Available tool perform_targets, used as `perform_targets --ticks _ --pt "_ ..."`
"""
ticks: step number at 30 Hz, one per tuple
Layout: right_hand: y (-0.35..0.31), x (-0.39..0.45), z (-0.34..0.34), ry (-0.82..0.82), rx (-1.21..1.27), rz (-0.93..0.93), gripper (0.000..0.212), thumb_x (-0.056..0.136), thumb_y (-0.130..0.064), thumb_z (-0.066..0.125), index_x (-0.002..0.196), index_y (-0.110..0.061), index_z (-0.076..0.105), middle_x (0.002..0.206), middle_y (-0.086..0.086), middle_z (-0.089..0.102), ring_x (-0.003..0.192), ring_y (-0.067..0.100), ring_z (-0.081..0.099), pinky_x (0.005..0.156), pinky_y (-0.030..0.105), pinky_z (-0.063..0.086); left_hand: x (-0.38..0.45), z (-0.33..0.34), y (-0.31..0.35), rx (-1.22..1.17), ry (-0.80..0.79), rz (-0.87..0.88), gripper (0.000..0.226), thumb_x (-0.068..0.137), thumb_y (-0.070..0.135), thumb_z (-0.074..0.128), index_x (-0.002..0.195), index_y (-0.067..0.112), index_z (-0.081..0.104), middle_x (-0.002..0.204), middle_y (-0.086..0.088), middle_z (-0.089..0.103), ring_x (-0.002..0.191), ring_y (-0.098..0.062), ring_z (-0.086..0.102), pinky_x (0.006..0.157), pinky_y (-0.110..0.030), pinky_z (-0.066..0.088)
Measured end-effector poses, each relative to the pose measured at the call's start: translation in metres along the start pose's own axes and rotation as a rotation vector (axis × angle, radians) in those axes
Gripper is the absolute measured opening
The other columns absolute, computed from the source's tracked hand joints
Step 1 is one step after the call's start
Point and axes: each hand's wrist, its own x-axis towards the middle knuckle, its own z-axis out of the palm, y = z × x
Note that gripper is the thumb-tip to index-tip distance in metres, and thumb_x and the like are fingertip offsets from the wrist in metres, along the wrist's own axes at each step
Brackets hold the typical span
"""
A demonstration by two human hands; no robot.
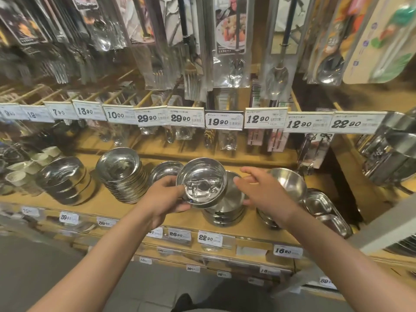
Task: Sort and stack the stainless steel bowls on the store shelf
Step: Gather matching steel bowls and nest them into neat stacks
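My left hand (167,195) grips a small steel bowl (201,182) by its near rim and holds it tilted toward me above the shelf. Right behind and below it stands a short stack of steel bowls (227,210). My right hand (262,188) hovers beside that stack with fingers spread and holds nothing. A tall leaning stack of shallow bowls (122,174) stands to the left, with a single small bowl (164,171) between it and the held one. A deeper bowl (289,180) sits behind my right hand. A darker bowl stack (65,179) stands further left.
The wooden shelf (108,206) carries price tags along its front edge. Rectangular steel trays (324,210) lie at the right. Packaged cutlery (229,41) hangs above, with a row of price labels (224,120) below it. Small white cups (20,170) sit far left. Steel containers (389,152) stand far right.
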Motion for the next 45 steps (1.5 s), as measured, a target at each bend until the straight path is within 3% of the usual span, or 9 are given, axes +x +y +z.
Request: perform_targets --ticks 3,8,13,19,26,35,38,41,45 --pt "0.001 0.006 0.026 -0.17 0.154 0.062 0.056 0.093 -0.039 0.069 0.142 -0.026 0.048 0.121 0.002 0.067 0.099 0.015 0.072 0.079 0.036 0.064 -0.013 -0.003 -0.002 -0.05 -0.021 -0.003 0.038 0.087 -0.009 0.062 0.116 0.016 0.062 0.09 -0.011 0.079 0.078 -0.025 0.076 0.057 -0.024 0.06" --pt "-0.004 0.017 0.051 -0.165 0.242 0.098 0.035 0.09 -0.01 0.069 0.122 -0.021 0.059 0.098 0.01 0.076 0.086 0.026 0.077 0.069 0.04 0.065 -0.031 -0.02 -0.002 -0.052 -0.059 -0.03 0.027 0.093 -0.001 0.06 0.118 0.012 0.062 0.068 -0.001 0.076 0.064 -0.017 0.074 0.057 -0.022 0.059" --pt "-0.017 0.026 0.068 -0.208 0.272 0.133 0.026 0.092 -0.005 0.063 0.113 -0.02 0.066 0.098 0.012 0.077 0.08 0.027 0.078 0.063 0.038 0.064 -0.029 -0.054 0.002 -0.021 0.06 0.053 0.017 0.098 0.024 0.065 0.11 0.015 0.071 0.097 -0.007 0.074 0.079 -0.015 0.072 0.07 -0.028 0.061" --pt "-0.05 0.036 0.104 -0.348 0.188 0.059 0.026 0.093 -0.005 0.061 0.111 -0.021 0.071 0.096 0.004 0.079 0.083 0.021 0.078 0.062 0.031 0.062 -0.02 -0.108 0.009 0.036 0.01 0.106 0.017 0.098 0.022 0.062 0.107 0.016 0.075 0.104 -0.006 0.078 0.089 -0.014 0.075 0.069 -0.029 0.061" --pt "-0.103 0.075 0.213 -0.332 0.221 0.03 0.023 0.091 -0.019 0.072 0.112 -0.024 0.063 0.079 -0.015 0.078 0.075 0.004 0.075 0.058 0.021 0.058 0.017 -0.221 0.014 0.014 0.103 0.093 0.016 0.095 0.013 0.062 0.107 0.013 0.072 0.1 -0.009 0.078 0.088 -0.019 0.074 0.067 -0.031 0.061" --pt "-0.17 0.124 0.393 -0.257 0.29 0.12 0.035 0.088 -0.01 0.074 0.118 -0.021 0.058 0.096 0.001 0.07 0.081 0.013 0.074 0.067 0.029 0.063 0.065 -0.406 0.04 0.013 0.126 0.082 0.014 0.094 0.009 0.064 0.106 0.007 0.07 0.096 -0.015 0.078 0.087 -0.039 0.073 0.07 -0.038 0.065" --pt "-0.172 0.123 0.416 -0.195 0.294 0.135 0.034 0.091 -0.011 0.072 0.121 -0.023 0.059 0.092 -0.003 0.072 0.075 0.012 0.073 0.07 0.037 0.064 0.074 -0.426 0.038 0.052 0.085 0.064 0.013 0.096 0.009 0.063 0.106 0.008 0.07 0.097 -0.014 0.078 0.096 -0.04 0.073 0.077 -0.042 0.064" --pt "-0.16 0.108 0.42 -0.099 0.26 0.19 0.041 0.09 -0.017 0.073 0.125 -0.032 0.057 0.111 -0.003 0.065 0.087 0.014 0.07 0.056 0.015 0.055 0.083 -0.43 0.031 0.066 0.003 0.032 0.01 0.096 0.011 0.064 0.104 0.01 0.071 0.096 -0.011 0.078 0.083 -0.026 0.076 0.072 -0.036 0.064" --pt "-0.141 0.093 0.416 -0.003 0.397 0.231 0.053 0.089 -0.007 0.073 0.133 -0.031 0.058 0.112 0.009 0.07 0.094 0.017 0.075 0.068 0.02 0.06 0.097 -0.422 0.024 0.057 -0.108 -0.021 0.014 0.095 0.012 0.067 0.108 0.01 0.069 0.101 -0.012 0.077 0.084 -0.024 0.077 0.081 -0.039 0.063"
